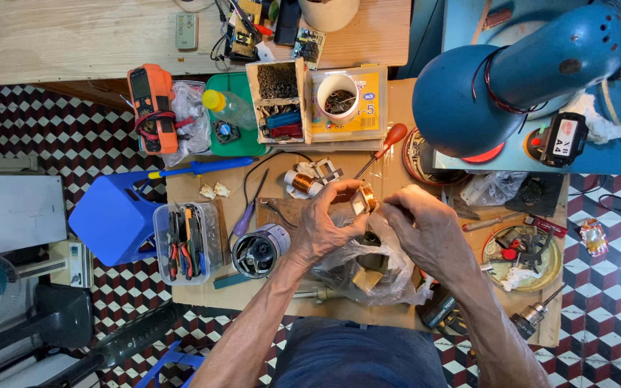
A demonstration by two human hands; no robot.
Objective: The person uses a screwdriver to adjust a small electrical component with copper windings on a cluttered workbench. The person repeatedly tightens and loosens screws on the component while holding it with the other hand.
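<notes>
**Both hands on a small copper coil over the workbench**

The left hand (325, 223) pinches a copper-wound coil (363, 199) between thumb and fingers, closed firmly on its frame. The right hand (425, 226) meets it from the other side, fingertips closed on the coil's edge or on something very fine there; which, I can't tell. The coil sits just above the crumpled clear plastic bag (379, 262), which serves as landmark here.

Judgement on doing this well: keep the left grip steady on the frame, not on the windings, and let the right fingertips do the fine work close to the coil so thin wire doesn't kink or snap. Holding it over the bag looks sensible, since dropped bits land there.

Up-left of the bag lies a second coil (303, 181); left of the bag, a round metal motor housing (260, 250); above the bag, a red-handled screwdriver (382, 147); up-right, a blue desk lamp (519, 79).

Hidden or unclear: any wire end between the right fingertips is too thin to see. The bag's contents are blurred by folds. The lamp head covers part of the bench behind it. The drill chuck (535, 315) right of the bag is cut by the forearm.
</notes>
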